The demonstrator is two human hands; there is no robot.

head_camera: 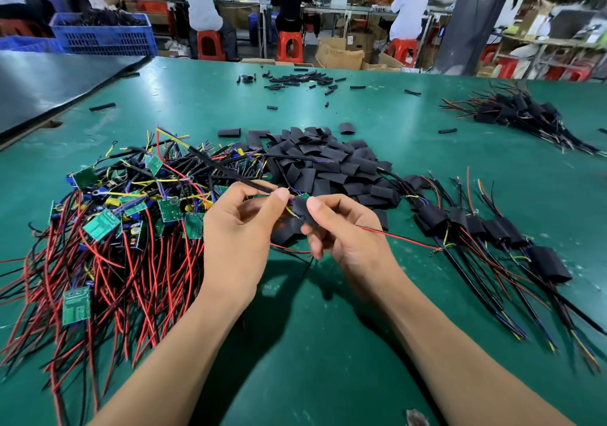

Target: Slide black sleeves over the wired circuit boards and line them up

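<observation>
My left hand (pixel 244 225) pinches a wired circuit board (pixel 303 195) by its black cable and coloured wires, just above the green table (pixel 312 327). My right hand (pixel 341 228) grips a black sleeve (pixel 299 209) that sits partly over that board; a green corner still shows. A red wire (pixel 397 236) trails right from the sleeve. A heap of bare boards with red and black wires (pixel 108 228) lies to the left. A pile of loose black sleeves (pixel 328 163) lies beyond my hands. Sleeved boards stand in a row (pixel 486 228) to the right.
A second bundle of sleeved boards (pixel 519 113) lies at the far right. Small black tube pieces (pixel 299 79) are scattered at the table's far edge. A dark panel (pixel 49 87) lies at the left. Several people sit at benches behind, near a blue crate (pixel 101 33).
</observation>
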